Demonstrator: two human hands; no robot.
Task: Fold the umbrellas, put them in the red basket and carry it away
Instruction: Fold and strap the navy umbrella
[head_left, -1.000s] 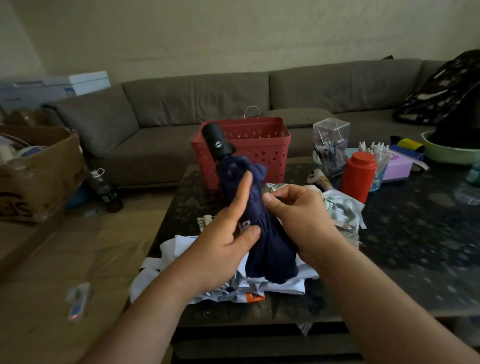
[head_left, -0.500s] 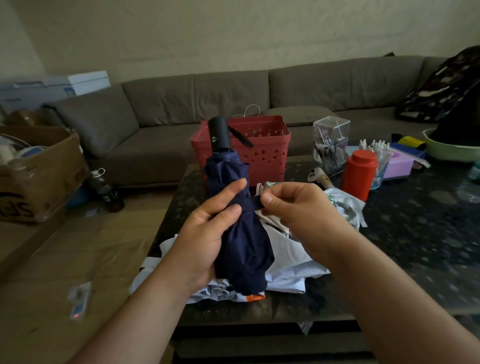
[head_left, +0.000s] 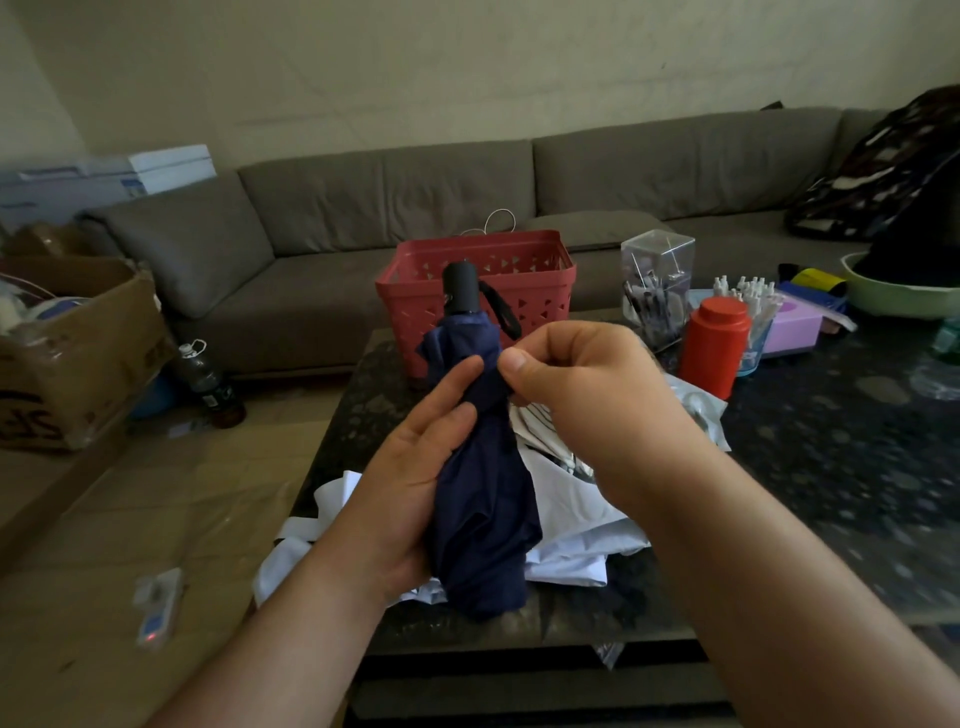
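Change: since half a second ago the right hand (head_left: 587, 400) is pinching higher up, close to the left fingertips, and the umbrella is standing straighter.
Navy umbrella (head_left: 483, 499): soft, crumpled fabric is bunching round the shaft, its black cylindrical handle (head_left: 460, 287) pointing up in front of the basket.
Left hand (head_left: 410, 483): it is cupping the canopy from the side, fingers nearly straight against the cloth.
Right hand: thumb and curled fingers are pinching what is probably a strap at the umbrella's waist.
Red basket (head_left: 415, 301): perforated plastic, sitting on the dark speckled table (head_left: 831, 467) behind the umbrella.
White umbrella (head_left: 571, 540): it is lying rumpled beneath the hands.
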